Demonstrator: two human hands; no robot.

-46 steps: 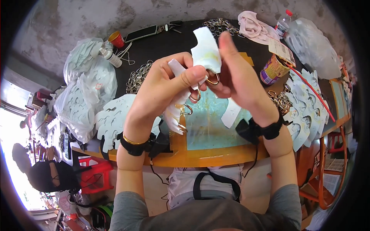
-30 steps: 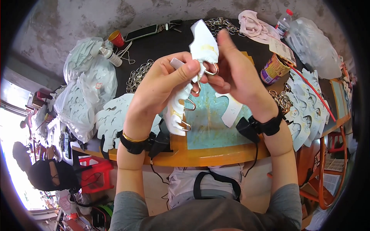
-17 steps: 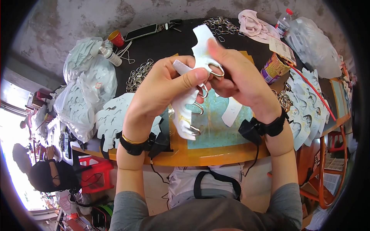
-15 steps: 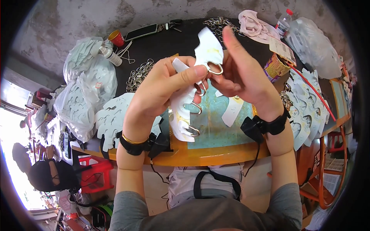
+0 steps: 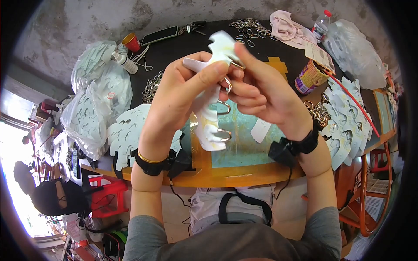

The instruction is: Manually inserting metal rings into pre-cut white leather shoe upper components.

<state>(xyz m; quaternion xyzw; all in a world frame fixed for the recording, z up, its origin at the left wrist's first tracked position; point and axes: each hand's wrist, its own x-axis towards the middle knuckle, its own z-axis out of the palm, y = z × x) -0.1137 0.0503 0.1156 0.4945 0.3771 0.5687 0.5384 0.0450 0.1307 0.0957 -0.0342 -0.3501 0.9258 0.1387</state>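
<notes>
Above the middle of the table, my left hand (image 5: 180, 89) pinches a white cut-out strip (image 5: 205, 128) between thumb and fingers. The strip has scalloped edges and yellowish stains. Several metal rings (image 5: 224, 108) loop through it along its right side. My right hand (image 5: 270, 89) closes at the upper end, its thumb against the white flap beside the topmost ring and its other fingers curled below. Where its fingertips meet the strip is partly hidden. Below my right hand, another white piece (image 5: 260, 130) lies on the greenish work mat (image 5: 244, 152).
White cut-outs are spread at left (image 5: 126, 126) and right (image 5: 344, 126). Metal rings lie in heaps at the back (image 5: 250, 28), left (image 5: 152, 87) and right (image 5: 319, 114). Around them are stuffed plastic bags (image 5: 98, 104), a patterned tub (image 5: 309, 78), a phone (image 5: 160, 36) and a red stool (image 5: 109, 198).
My right hand has moved left, and its raised thumb has come down onto the flap. The strip has shifted slightly up, with its upper end moving left. My left hand keeps its pinch.
</notes>
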